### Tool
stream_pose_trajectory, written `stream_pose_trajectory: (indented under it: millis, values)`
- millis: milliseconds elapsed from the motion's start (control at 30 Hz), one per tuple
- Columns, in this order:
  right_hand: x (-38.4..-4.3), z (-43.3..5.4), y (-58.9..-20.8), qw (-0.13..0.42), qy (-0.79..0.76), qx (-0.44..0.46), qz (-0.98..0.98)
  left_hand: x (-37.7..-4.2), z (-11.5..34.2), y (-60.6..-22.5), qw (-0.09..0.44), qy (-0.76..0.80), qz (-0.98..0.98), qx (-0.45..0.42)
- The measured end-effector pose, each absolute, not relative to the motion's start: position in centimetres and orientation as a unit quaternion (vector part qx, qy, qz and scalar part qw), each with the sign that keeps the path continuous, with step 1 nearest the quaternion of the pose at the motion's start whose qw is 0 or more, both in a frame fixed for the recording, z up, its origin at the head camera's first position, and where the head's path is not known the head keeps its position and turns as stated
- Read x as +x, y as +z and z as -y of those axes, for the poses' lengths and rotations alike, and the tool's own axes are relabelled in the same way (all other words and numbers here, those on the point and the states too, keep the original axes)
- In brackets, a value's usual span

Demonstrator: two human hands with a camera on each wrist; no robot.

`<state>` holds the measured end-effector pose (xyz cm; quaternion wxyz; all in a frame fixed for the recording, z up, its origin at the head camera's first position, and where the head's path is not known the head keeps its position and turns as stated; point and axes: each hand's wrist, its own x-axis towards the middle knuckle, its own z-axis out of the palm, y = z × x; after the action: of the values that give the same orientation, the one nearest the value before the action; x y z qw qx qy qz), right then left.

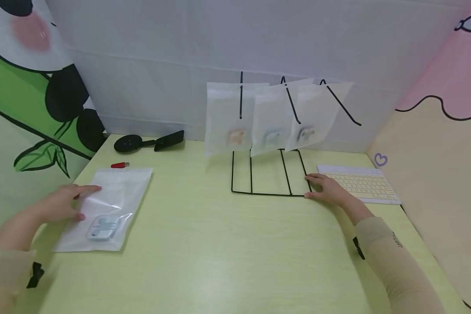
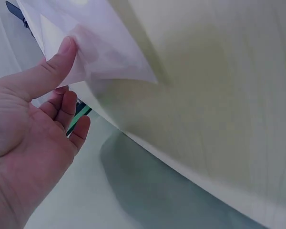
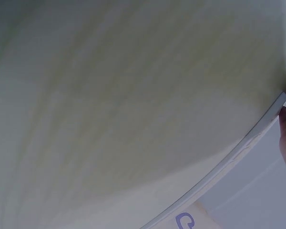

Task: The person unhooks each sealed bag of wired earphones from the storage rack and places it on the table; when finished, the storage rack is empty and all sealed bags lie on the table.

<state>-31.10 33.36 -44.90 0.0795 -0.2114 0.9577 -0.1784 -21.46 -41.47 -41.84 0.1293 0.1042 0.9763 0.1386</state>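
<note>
At the left of the head view, a translucent plastic bag (image 1: 117, 187) lies on the table with boxed white earphones (image 1: 104, 227) showing through it. My left hand (image 1: 64, 202) is at the bag's left edge. In the left wrist view, the thumb (image 2: 62, 59) lies over the lifted film and the index finger is mostly hidden behind it. My right hand (image 1: 327, 188) holds the front right corner of a black wire rack (image 1: 270, 194), thumb and fingers either side of the corner. Three similar bags (image 1: 223, 113) hang on the rack's hooks, each with a small item inside.
A white keyboard (image 1: 359, 185) lies right beside my right hand. Behind the flat bag are a red USB stick (image 1: 120, 165), a black ladle-like utensil (image 1: 127, 143) and a black spatula-like piece (image 1: 169, 140). Cloth-covered walls (image 1: 149, 83) bound the table (image 1: 204, 261).
</note>
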Motion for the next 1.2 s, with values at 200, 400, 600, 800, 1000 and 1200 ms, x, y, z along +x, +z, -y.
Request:
stream_pose_trajectory:
  millis: [200,400,600,800,1000,1200]
  values:
    - [-31.1,-33.4,-45.0,0.076,-0.184,-0.214,-0.957,-21.8,42.0,-41.4,0.138,0.110,-0.980,0.095]
    - [-31.1,-33.3,-44.9,0.076,-0.186,-0.214,-0.956,-21.7,41.9,-40.8,0.156,0.075,-0.982,0.079]
    - [-31.1,-33.3,-44.9,0.077,-0.181,-0.215,-0.957,-21.8,41.6,-40.6,0.146,0.057,-0.983,0.090]
    - [-31.1,-33.4,-44.9,0.074,-0.180,-0.211,-0.958,-22.3,41.8,-40.8,0.136,0.049,-0.986,0.088]
    - [-31.0,-33.5,-44.9,0.074,-0.184,-0.210,-0.957,-22.6,42.0,-40.1,0.125,0.047,-0.986,0.103]
    - [-31.0,-33.4,-45.0,0.075,-0.188,-0.211,-0.956,-23.3,40.8,-38.1,0.093,0.046,-0.989,0.107]
